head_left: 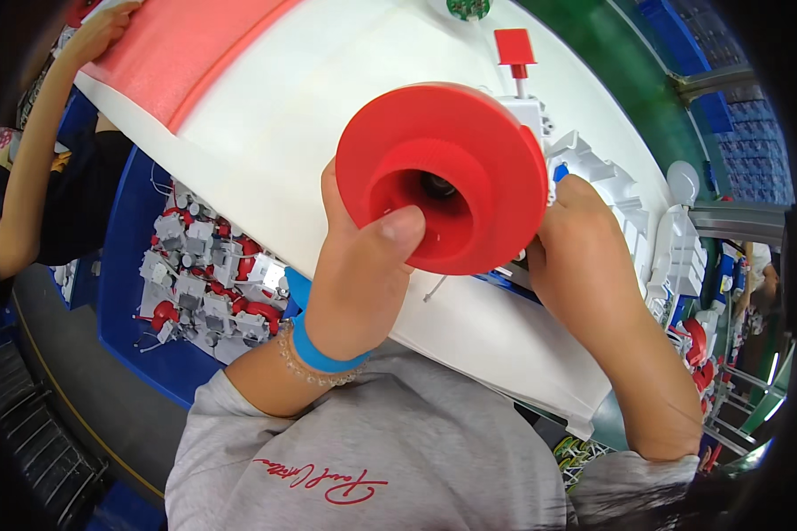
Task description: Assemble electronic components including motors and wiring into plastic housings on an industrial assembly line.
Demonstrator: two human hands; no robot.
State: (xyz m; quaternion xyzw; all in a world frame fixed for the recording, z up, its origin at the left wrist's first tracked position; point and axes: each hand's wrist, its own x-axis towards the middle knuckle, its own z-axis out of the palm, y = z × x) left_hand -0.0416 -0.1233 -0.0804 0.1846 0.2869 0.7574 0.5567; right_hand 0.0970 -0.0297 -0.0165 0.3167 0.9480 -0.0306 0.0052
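Observation:
A red round plastic part [363, 164] with a wide flange and a deep hollow centre is held up over the white table. My left hand [359, 274] grips it, thumb pressed at the mouth of the hollow and fingers behind the flange. On the right, my right hand [584, 243] is curled closed against the flange's edge; its fingertips are partly hidden, and what they hold cannot be made out. A small blue piece [560, 172] shows by its index finger. Just behind the flange stands a white plastic housing [530, 113] with a red square-topped piece [515, 49] sticking up.
A blue bin [119, 301] of white-and-red assemblies stands at left below the table [274, 115]. White moulded trays [607, 173] lie at right. A green circuit board [468, 8] is at the far edge. Another person's arm [35, 168] reaches onto a pink mat [173, 53].

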